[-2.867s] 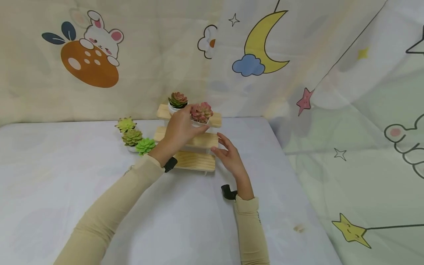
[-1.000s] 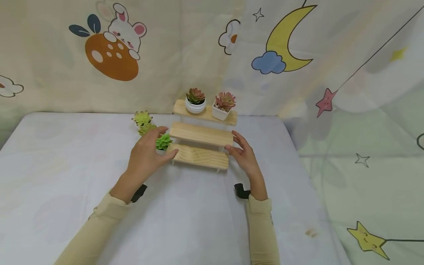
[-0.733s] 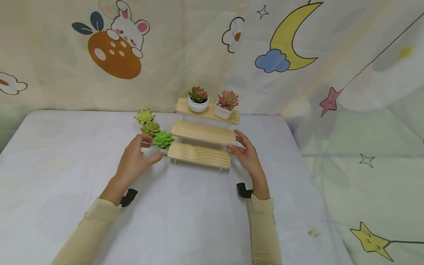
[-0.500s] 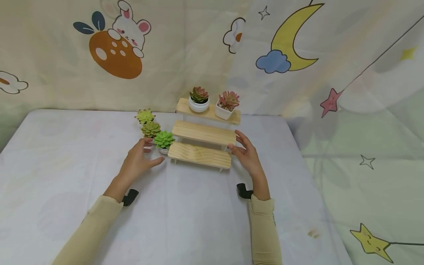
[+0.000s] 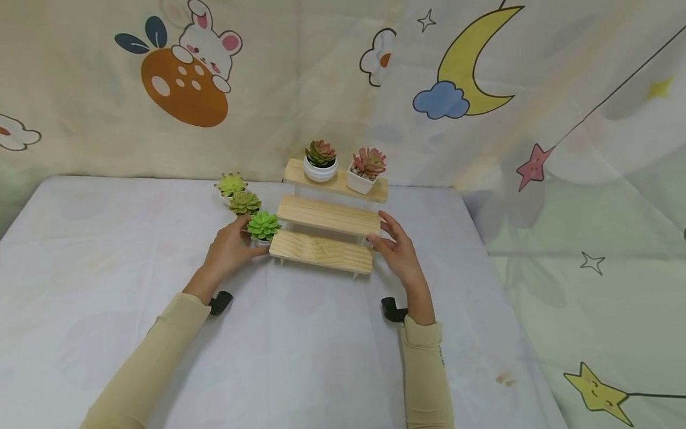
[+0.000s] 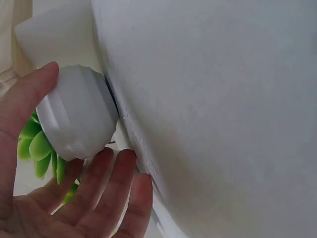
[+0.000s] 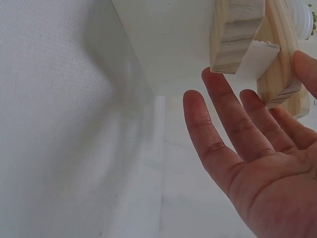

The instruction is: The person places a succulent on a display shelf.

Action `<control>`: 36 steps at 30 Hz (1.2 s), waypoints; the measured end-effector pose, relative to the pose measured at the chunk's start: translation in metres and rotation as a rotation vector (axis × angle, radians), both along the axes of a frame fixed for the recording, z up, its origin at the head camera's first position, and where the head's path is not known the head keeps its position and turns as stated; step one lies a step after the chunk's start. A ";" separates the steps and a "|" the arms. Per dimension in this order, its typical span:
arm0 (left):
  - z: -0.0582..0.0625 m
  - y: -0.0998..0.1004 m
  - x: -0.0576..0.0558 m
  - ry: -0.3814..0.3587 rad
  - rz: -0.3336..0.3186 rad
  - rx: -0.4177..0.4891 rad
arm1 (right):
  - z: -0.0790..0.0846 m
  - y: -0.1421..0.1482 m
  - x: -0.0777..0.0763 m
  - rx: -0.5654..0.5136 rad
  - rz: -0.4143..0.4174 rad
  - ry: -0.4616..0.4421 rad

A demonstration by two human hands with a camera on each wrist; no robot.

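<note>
Beige sleeves (image 5: 155, 363): on both forearms, stretched over the white table (image 5: 305, 357), a black piece (image 5: 221, 302) showing at each wrist.
Left hand (image 5: 227, 253): thumb and fingers curve round a white pot (image 6: 77, 116), pinching it.
Bright green succulent (image 5: 263, 226): in that pot, upright, just beside the bottom board's left end; I can't tell whether the pot touches the table.
Right hand (image 5: 399, 253): pinches the middle board's right end between thumb and index finger, the other fingers spread below.
Wooden stand (image 5: 321, 252): three boards, stepping up away from the person.
Two paler succulents (image 5: 245, 202): behind the bright one, left of the stand.
Top board (image 5: 341, 182): bears a red-green succulent (image 5: 320, 153) in a round white pot and a pink one (image 5: 370, 161) in a square pot.
Backdrop (image 5: 300, 89): cloth printed with a rabbit and a moon.
</note>
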State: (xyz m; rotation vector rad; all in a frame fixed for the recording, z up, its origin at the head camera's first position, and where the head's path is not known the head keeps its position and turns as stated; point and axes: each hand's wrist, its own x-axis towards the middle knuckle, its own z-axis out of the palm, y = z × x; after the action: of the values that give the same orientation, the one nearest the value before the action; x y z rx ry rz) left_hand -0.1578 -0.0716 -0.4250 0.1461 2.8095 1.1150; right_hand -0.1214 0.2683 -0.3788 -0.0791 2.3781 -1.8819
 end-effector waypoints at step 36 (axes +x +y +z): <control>0.051 0.008 0.019 0.297 0.115 0.148 | -0.026 0.010 -0.010 -0.005 0.013 0.058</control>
State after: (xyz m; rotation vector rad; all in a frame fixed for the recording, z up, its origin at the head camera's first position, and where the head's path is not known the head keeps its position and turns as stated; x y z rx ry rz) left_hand -0.1388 -0.0637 -0.3735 0.1787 3.0223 1.4385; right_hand -0.1316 0.2779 -0.4046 -0.1512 2.4036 -1.9059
